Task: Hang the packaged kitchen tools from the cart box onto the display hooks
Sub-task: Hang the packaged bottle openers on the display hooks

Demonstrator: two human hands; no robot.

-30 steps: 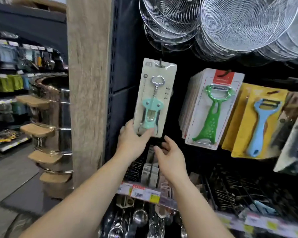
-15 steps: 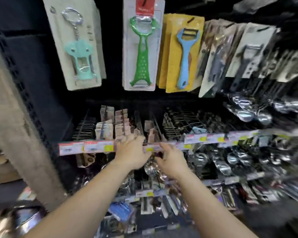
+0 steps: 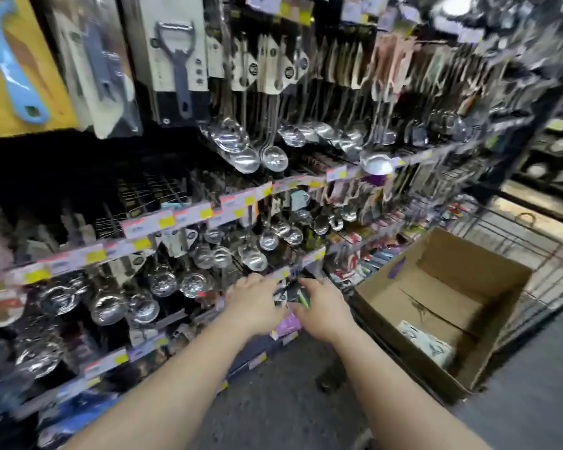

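Note:
An open cardboard box (image 3: 468, 371) sits in a wire cart at the lower right, with a pale packaged tool (image 3: 428, 347) lying in its near corner. My left hand (image 3: 252, 305) and my right hand (image 3: 325, 311) are held out side by side, low in front of the display rack, to the left of the box. Both look empty, fingers loosely spread, though they are blurred. Packaged peelers hang on hooks at the top: a blue one on a yellow card (image 3: 13, 69) and a grey one (image 3: 176, 63).
Rows of steel ladles (image 3: 251, 157) and spoons hang from the rack behind price-tag rails (image 3: 176, 219). The wire cart (image 3: 533, 264) stands against the rack's right end. Grey floor (image 3: 273, 401) lies below my arms.
My left hand has let go of the hung corkscrew card. Both hands have dropped, and my view has swung right and down until the cart box shows.

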